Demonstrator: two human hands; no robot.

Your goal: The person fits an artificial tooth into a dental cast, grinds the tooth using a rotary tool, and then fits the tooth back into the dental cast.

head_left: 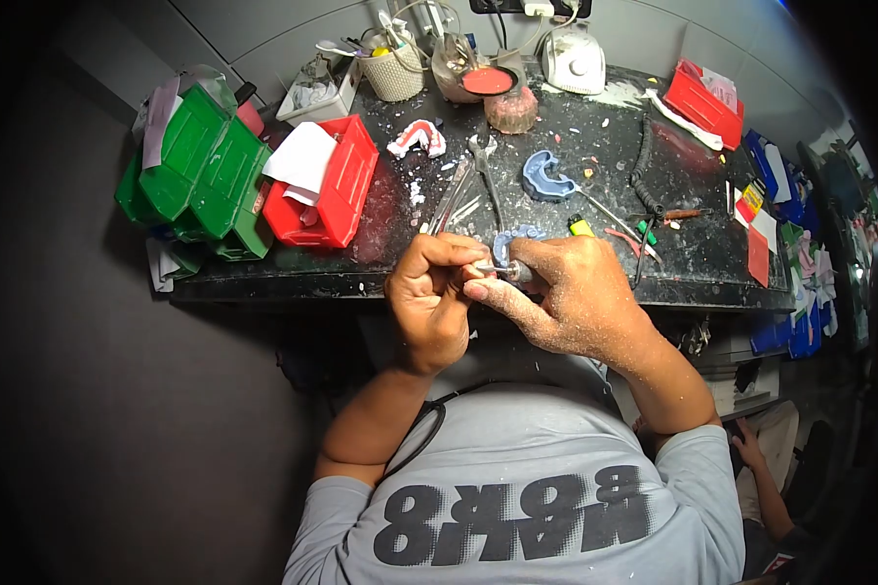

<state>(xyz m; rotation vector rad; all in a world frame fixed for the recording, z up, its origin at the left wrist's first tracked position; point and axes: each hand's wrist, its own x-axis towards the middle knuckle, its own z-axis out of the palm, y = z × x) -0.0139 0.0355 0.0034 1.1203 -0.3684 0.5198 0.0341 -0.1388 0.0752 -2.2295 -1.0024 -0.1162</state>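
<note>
Close together at the bench's front edge are my two hands. My right hand, dusted with pale powder, grips a metal rotary handpiece whose thin bit points left. My left hand pinches a small piece between thumb and fingers; the fingers hide most of it, and I cannot make out what it is. The bit reaches that piece. Just beyond the fingertips lies a blue-grey dental cast. A larger blue dental tray sits farther back, right of a metal wrench-like tool.
Red bin and green bins stand at left. At the back are a woven cup, a white device and a red bin. A coiled cord runs at right. Another person's hand shows lower right.
</note>
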